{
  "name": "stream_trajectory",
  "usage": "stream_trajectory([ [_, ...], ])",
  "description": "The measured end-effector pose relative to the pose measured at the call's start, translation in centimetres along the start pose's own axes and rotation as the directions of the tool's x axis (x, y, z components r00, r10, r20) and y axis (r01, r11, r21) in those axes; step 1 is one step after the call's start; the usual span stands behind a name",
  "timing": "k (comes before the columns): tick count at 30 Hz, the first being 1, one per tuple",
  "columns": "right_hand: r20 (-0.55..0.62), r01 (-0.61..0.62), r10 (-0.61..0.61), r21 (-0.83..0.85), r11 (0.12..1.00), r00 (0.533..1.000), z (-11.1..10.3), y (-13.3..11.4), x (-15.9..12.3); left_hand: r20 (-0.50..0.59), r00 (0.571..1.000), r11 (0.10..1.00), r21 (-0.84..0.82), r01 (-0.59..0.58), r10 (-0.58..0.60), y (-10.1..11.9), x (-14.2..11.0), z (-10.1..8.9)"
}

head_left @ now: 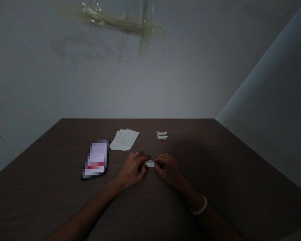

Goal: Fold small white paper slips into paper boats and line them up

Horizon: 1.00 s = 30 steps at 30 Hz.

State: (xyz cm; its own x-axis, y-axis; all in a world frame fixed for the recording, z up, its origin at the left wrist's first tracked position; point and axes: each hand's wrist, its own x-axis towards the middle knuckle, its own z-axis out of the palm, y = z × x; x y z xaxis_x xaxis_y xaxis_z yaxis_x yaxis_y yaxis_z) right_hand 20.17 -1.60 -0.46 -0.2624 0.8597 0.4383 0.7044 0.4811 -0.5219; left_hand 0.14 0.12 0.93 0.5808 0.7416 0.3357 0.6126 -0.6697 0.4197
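A small folded white paper (149,163) is held between my two hands, low over the middle of the table. My left hand (133,169) pinches its left end between thumb and fingers. At its right end, my right hand (168,169) is closed on it in the same way. The paper looks like a little boat, though my fingers cover both its ends. Beyond my hands, two finished-looking paper boats (162,135) rest on the table, one just behind the other.
A loose stack of printed paper sheets (124,140) lies at the back left. Left of my left hand is a phone (95,159) with a blurred screen. The dark wooden table (228,187) meets a pale wall (150,90) at its far edge.
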Motion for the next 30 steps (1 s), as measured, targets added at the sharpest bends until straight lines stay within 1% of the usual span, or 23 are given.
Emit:
stream_trajectory([
  [6,0.005,0.022,-0.022,-0.009,1.000,1.000,0.0,-0.1,0.0,-0.025,1.000,0.999,0.046,0.006,-0.004,0.2,0.0,0.1],
  [11,0.011,0.014,-0.013,-0.029,0.999,1.000,0.2,-0.1,0.0,-0.003,1.000,1.000,0.016,0.010,-0.010,0.4,0.1,0.0],
  [16,0.036,0.007,-0.006,-0.052,0.999,0.999,0.4,0.1,0.0,-0.020,1.000,1.000,-0.024,0.001,-0.002,0.2,0.3,0.1],
  [21,0.048,0.003,0.000,-0.059,0.998,0.999,0.3,0.0,0.1,-0.044,0.999,0.998,-0.057,0.017,-0.019,-0.4,0.5,0.5],
  [30,0.039,0.022,-0.019,-0.079,0.997,0.999,0.0,-0.2,0.2,-0.048,0.998,0.998,-0.052,0.025,-0.028,-0.7,0.5,0.7],
])
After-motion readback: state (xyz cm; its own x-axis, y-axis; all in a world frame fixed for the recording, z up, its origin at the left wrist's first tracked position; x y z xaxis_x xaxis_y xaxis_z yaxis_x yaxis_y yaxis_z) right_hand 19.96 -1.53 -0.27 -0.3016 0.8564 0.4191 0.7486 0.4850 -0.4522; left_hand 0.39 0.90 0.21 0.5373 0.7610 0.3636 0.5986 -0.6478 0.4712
